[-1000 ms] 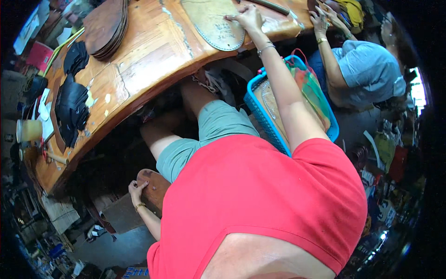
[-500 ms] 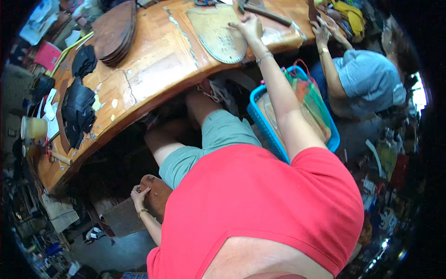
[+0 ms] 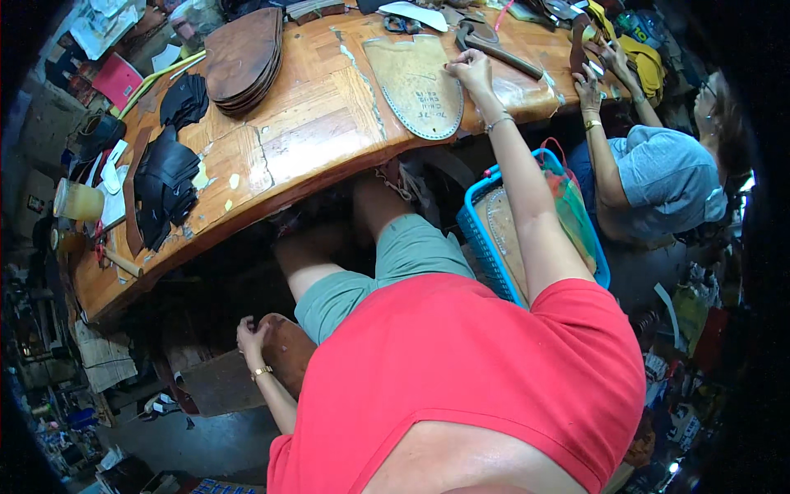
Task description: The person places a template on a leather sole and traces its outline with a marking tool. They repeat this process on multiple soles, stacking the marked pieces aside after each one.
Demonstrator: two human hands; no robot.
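A pale tan panel, rounded at its near end, dotted along its rim and hand-marked, lies on the wooden table. My right hand pinches its right edge, the fingers pressed together. Just beyond that hand lies a hammer with a dark handle. Low on the left, my left hand hangs below table height beside a rounded brown leather-like piece. Its thumb and fingers are apart, with the thumb near the piece's edge; whether they touch is unclear.
Brown leather panels are stacked at the back left, near black pieces and a jar. A blue basket stands under my right arm. At right, a co-worker handles a brown strip.
The whole view has shifted, so the table sits lower and further right. My left thumb and fingers have spread apart at the brown piece. My right hand stays at the pale panel's edge.
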